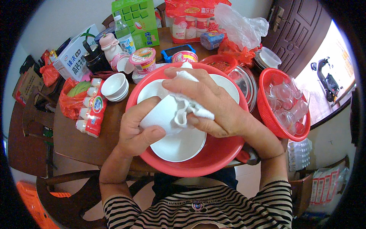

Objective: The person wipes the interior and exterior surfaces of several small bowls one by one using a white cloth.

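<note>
Gripping a white bowl (162, 114) in the left hand (136, 129) over the red basin (198, 162). Pressing a white cloth (187, 105) into it, right hand (213, 103) fingers clenching the cloth.

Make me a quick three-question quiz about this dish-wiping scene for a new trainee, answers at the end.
1. True or false: the left hand grips a white bowl held over the big red basin.
2. What does the right hand press into that bowl? A) a white cloth B) a green sponge C) a metal scrubber
3. What fills the red basket at the person's right?

Key
1. True.
2. A, the white cloth.
3. Clear glasses, lying tumbled together.
</note>
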Demonstrator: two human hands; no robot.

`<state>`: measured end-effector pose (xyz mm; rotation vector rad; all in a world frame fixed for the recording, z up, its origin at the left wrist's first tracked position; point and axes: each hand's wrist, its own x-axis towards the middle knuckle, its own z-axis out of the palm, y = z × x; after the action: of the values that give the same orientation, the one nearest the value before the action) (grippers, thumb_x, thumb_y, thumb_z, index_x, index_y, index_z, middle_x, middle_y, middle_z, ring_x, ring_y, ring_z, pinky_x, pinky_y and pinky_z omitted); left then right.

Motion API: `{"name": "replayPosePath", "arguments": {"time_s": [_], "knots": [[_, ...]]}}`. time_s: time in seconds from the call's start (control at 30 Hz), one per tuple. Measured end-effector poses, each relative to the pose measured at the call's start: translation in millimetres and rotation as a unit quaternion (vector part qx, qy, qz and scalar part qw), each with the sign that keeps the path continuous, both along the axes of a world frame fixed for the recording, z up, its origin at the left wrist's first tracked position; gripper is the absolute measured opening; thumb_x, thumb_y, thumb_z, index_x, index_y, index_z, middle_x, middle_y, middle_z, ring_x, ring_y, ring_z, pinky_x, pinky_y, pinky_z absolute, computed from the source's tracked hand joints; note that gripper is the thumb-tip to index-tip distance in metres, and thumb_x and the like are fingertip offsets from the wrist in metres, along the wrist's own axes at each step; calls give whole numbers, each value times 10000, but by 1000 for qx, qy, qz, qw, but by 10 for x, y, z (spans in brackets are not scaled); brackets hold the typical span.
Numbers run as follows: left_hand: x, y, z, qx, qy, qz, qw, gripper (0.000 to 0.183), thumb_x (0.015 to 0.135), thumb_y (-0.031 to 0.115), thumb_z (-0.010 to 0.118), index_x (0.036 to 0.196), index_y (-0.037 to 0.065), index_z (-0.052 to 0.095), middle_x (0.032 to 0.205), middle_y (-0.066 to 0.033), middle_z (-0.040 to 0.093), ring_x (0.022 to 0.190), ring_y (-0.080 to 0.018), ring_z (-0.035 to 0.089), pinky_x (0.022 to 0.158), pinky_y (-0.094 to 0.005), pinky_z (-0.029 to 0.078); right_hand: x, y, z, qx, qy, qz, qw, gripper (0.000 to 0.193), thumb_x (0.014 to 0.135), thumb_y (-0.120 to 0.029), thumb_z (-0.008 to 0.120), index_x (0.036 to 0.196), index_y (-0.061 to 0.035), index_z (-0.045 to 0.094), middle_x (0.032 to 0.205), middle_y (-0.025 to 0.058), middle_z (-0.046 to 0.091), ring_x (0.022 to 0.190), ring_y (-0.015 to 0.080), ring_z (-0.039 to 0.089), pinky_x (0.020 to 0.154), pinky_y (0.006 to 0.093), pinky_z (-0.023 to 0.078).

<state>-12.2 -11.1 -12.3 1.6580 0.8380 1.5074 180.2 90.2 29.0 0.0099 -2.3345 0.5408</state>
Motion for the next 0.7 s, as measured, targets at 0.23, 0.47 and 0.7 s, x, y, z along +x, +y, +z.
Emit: {"name": "replayPosePath", "arguments": {"time_s": [0.23, 0.47, 0.7], "knots": [[52, 3, 91, -13, 50, -4, 999, 504, 807, 249, 636, 1174, -59, 479, 1032, -104, 588, 929, -156, 566, 803, -277, 441, -35, -69, 14, 142, 19, -22, 989, 578, 691, -202, 655, 1231, -91, 484, 1270, 196, 425, 1177, 371, 425, 938, 450, 385], [23, 17, 89, 32, 70, -7, 997, 515, 808, 293, 636, 1157, -55, 486, 1026, -104, 594, 932, -161, 572, 803, -283, 443, -15, -86, 33, 158, 17, -13, 987, 616, 664, -213, 680, 1235, -111, 472, 1252, 191, 432, 1168, 356, 428, 941, 445, 385], [8, -13, 21, 16, -24, -6, 1000, 615, 789, 402, 638, 1113, -100, 496, 967, -92, 590, 852, -147, 587, 724, -261, 460, 4, -17, 40, 62, 20, 23, 998, 526, 776, -221, 558, 1264, -52, 454, 1301, 219, 409, 1195, 368, 410, 974, 428, 351]]}}
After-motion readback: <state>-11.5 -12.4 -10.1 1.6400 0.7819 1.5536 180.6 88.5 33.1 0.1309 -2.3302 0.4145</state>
